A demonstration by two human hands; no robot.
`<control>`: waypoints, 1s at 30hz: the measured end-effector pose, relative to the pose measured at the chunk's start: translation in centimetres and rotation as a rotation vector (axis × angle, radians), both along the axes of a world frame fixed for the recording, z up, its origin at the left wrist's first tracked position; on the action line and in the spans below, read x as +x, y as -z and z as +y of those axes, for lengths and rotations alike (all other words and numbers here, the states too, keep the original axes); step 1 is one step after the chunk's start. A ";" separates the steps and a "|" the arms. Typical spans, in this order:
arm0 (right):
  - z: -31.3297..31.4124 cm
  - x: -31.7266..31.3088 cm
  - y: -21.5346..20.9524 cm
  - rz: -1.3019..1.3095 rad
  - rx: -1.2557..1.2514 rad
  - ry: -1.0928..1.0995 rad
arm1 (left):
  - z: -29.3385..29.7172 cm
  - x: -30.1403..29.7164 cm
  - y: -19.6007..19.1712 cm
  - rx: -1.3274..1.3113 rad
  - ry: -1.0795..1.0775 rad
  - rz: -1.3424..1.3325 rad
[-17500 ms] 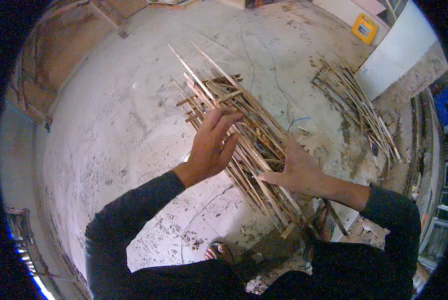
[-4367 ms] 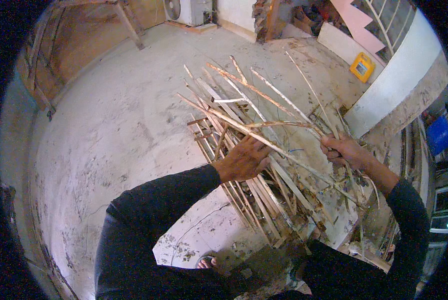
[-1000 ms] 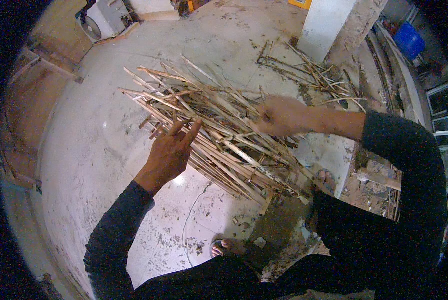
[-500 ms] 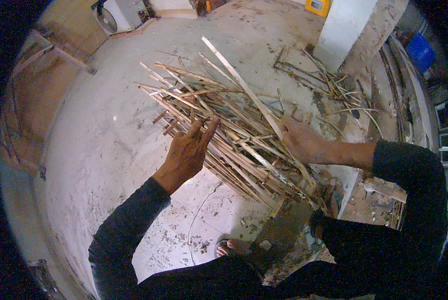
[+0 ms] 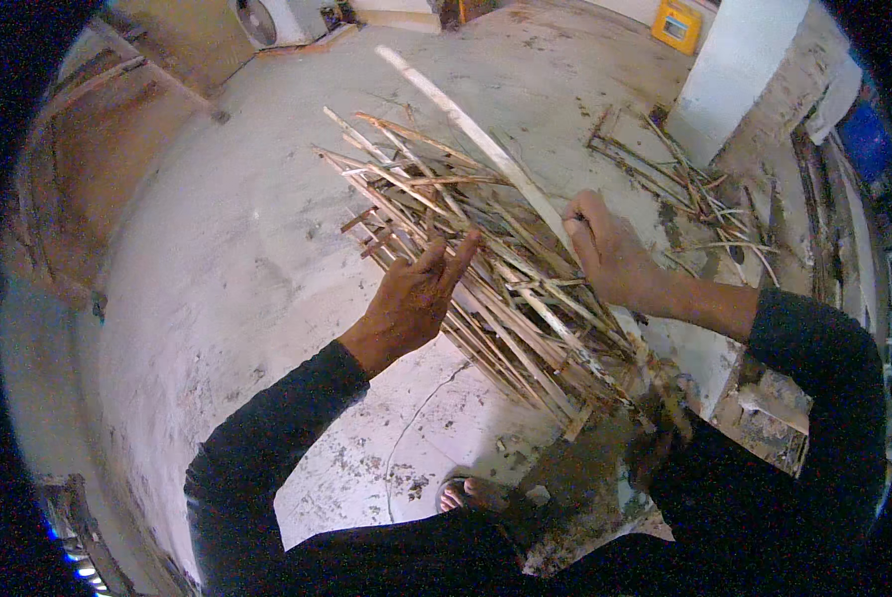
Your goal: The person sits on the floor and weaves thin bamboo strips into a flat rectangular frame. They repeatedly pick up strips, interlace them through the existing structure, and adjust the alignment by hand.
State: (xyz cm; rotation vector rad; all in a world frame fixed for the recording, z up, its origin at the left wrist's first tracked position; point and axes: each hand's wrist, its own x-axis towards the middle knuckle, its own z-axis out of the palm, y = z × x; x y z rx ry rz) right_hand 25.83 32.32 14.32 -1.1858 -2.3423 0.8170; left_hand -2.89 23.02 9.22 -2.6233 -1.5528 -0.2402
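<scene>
A loose heap of thin wooden sticks [image 5: 486,289] lies slantwise in the middle of the view. My left hand [image 5: 411,298] rests on the heap's left side, fingers stretched out and slightly apart, gripping nothing. At the heap's right edge, my right hand [image 5: 613,254] is closed on a long, pale, flat wooden strip [image 5: 471,127]. The strip reaches past the heap's far end. Its lower part is hidden behind my fingers and among the other sticks.
More loose sticks [image 5: 700,189] lie on the floor at the right, near a pale pillar [image 5: 730,80]. A yellow container [image 5: 676,25] stands at the back. Wooden boards [image 5: 137,129] lean at the far left. My foot [image 5: 466,493] shows below the heap.
The whole view has shifted, so the heap appears farther right. The pale strip lies at a slightly different slant with my right hand on it. My left hand stays on the heap.
</scene>
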 end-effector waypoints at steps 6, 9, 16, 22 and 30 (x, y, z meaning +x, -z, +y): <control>1.5 -2.0 1.2 -0.163 0.135 -0.244 | 0.0 -1.3 -0.4 -0.103 -0.019 -0.179; 1.0 -1.3 2.6 -0.158 0.263 -0.318 | -0.2 -1.6 -0.5 -0.100 -0.008 -0.174; 0.3 -1.1 2.6 0.002 -0.009 -0.312 | 0.4 1.1 -2.2 -0.145 -0.110 -0.136; 5.6 2.4 -1.2 -0.094 -0.214 -0.418 | 1.3 2.1 -2.1 -0.108 -0.146 0.067; 15.4 15.2 0.4 -0.433 0.047 -0.163 | 1.3 2.5 -2.5 0.017 -0.087 0.029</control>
